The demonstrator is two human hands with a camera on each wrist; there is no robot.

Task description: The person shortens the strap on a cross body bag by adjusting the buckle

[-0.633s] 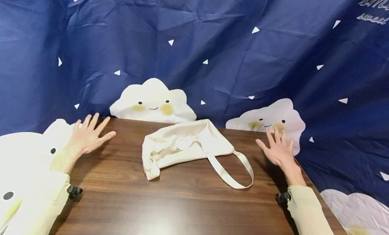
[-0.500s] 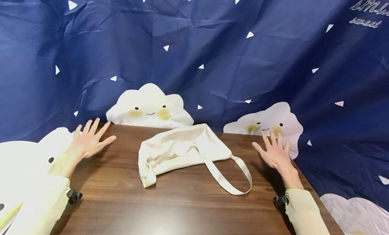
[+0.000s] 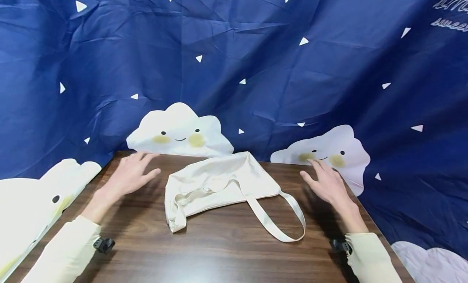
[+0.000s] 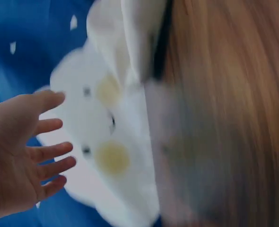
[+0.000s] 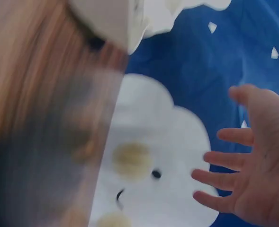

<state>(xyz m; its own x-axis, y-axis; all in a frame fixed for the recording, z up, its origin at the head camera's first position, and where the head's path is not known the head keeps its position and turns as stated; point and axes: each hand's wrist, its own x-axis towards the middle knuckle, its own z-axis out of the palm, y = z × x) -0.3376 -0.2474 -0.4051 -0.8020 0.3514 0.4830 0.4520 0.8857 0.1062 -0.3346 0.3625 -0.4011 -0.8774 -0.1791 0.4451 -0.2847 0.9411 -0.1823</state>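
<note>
**Two open hands flank a cream tote bag on the table**

We see a cream canvas tote bag (image 3: 219, 183) lying crumpled and flat near the far middle of a dark wooden table (image 3: 219, 254). Its mouth is turned toward the left, and one long strap (image 3: 278, 218) loops out over the wood toward the near right, while the other strap lies folded across the bag's body.

Our left hand (image 3: 129, 175) hovers just left of the bag, palm down, fingers spread and straight, holding nothing; we cannot tell whether it touches the tabletop. From the left wrist view the same hand (image 4: 21, 156) shows open, fingers apart, with blurred wood grain beside it.

Our right hand (image 3: 325, 183) sits near the bag's right side, close to the table's far right edge, fingers extended and relaxed, gripping nothing. The right wrist view confirms the open palm (image 5: 253, 170).

Neither hand touches the bag. Both arms wear pale yellow sleeves (image 3: 62, 254), each with a small black clip at the wrist.

Behind the table hangs a navy cloth backdrop (image 3: 256, 71) printed with white triangles and smiling white clouds (image 3: 179, 130).
</note>
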